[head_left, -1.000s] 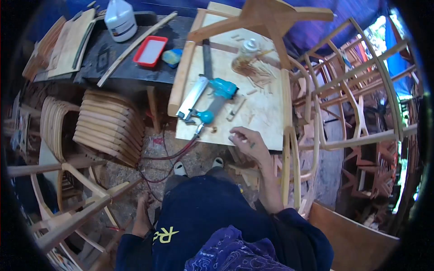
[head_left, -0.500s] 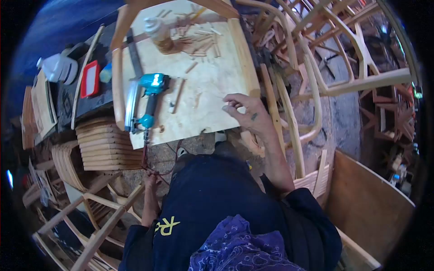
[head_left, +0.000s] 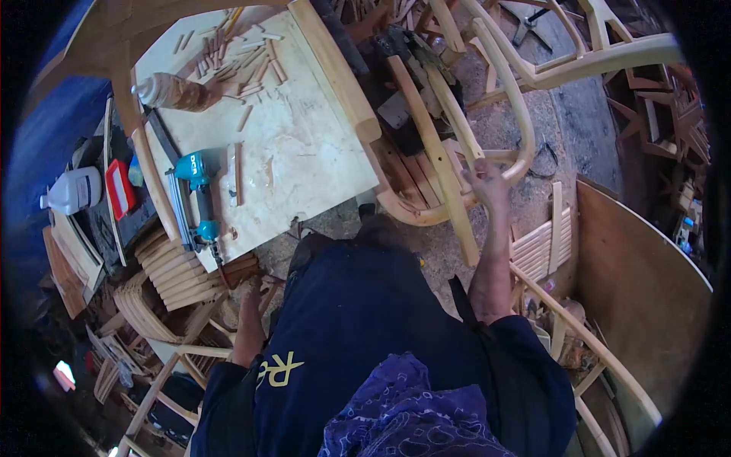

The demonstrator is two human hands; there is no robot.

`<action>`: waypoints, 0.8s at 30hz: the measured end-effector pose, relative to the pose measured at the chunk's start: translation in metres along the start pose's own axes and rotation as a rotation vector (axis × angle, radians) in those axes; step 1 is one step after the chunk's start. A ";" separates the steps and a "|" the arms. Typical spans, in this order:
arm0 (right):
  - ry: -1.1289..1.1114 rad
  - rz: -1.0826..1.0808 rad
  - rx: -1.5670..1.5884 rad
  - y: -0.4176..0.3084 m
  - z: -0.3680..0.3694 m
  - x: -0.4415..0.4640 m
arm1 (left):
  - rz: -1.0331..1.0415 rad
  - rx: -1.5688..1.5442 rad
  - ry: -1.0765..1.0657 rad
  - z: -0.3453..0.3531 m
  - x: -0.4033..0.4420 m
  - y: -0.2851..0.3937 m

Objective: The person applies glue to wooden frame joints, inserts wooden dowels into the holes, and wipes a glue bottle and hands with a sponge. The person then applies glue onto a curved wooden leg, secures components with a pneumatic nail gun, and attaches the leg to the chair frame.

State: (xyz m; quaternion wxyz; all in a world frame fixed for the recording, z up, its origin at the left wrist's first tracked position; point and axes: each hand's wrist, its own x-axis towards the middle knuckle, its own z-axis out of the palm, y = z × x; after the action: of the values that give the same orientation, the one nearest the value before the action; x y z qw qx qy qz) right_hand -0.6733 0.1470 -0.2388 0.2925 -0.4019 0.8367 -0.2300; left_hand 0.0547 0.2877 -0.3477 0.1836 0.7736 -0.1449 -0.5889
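At the right, my right hand (head_left: pixel 487 184) is closed around the lower end of a pale wooden rail (head_left: pixel 449 103), beside a curved wooden chair frame (head_left: pixel 525 126). Another straight wooden piece (head_left: pixel 438 156) runs just left of it. Low on the left, my left hand (head_left: pixel 250 293) hangs near stacked curved wooden parts and the nail gun's hose; its fingers are too dark and small to make out. A teal nail gun (head_left: pixel 199 198) lies on the pale work board (head_left: pixel 304 145), next to a short wooden strip (head_left: pixel 235 174).
A glue bottle (head_left: pixel 171 91) and several wooden dowels (head_left: pixel 251 65) lie on the board. At the left are a white jug (head_left: pixel 75 190), a red tray (head_left: pixel 120 189) and stacked curved parts (head_left: pixel 171 270). A large plywood panel (head_left: pixel 636 251) stands at the right.
My right hand has moved from above the board rightward to the wooden rail and closed on it. The view has turned right, so the board and nail gun appear farther left.
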 end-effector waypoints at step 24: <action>-0.005 -0.220 0.282 -0.036 0.005 -0.060 | 0.287 0.828 -0.580 0.140 -0.199 0.296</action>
State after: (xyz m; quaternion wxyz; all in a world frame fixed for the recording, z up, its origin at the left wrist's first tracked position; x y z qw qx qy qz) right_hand -0.6205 0.1744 -0.2019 0.3212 -0.4467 0.7462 -0.3748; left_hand -0.1353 0.0958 -0.0757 -0.1065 0.5588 -0.5150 -0.6413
